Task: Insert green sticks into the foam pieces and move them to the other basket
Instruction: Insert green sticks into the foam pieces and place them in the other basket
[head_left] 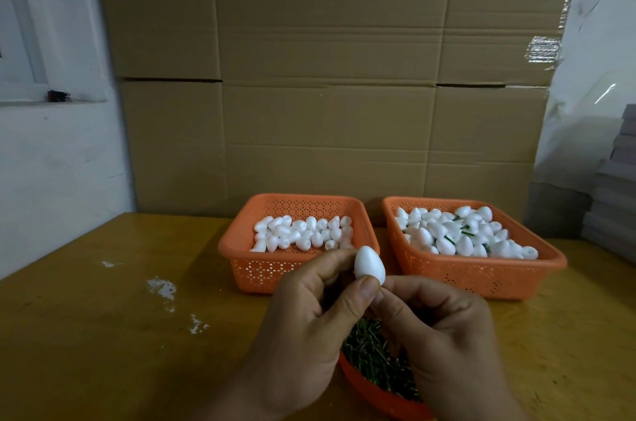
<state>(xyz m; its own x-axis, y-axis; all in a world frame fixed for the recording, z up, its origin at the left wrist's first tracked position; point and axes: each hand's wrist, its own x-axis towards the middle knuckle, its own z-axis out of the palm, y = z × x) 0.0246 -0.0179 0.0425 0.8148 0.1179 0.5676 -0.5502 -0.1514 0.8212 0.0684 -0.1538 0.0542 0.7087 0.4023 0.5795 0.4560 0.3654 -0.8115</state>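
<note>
Holding one foam egg (369,265) upright between both my hands, pointed end up, I keep it just above the near edge of the left basket (237,241). My left hand (303,324) pinches the egg from the left, thumb tip against its lower side and forefinger curled behind it; my right hand (437,334) curls in from the right, its fingertips meeting the egg's blunt lower end, and I cannot tell whether a green stick is pinched there, since the fingers hide that spot. The egg's long axis stands nearly vertical, tilted slightly left at the top. Directly below my hands, nearest me, lies the orange tray of green sticks (373,360). The left basket holds plain foam eggs; the right basket (481,274), beside it and a little farther right, holds eggs with green stems showing. My judgement: the stick must enter the blunt bottom along that vertical axis, and the finished piece then travels right and away, so the right hand, nearer that basket, suits the transfer. A cardboard sheet (327,76) stands behind both baskets.
</note>
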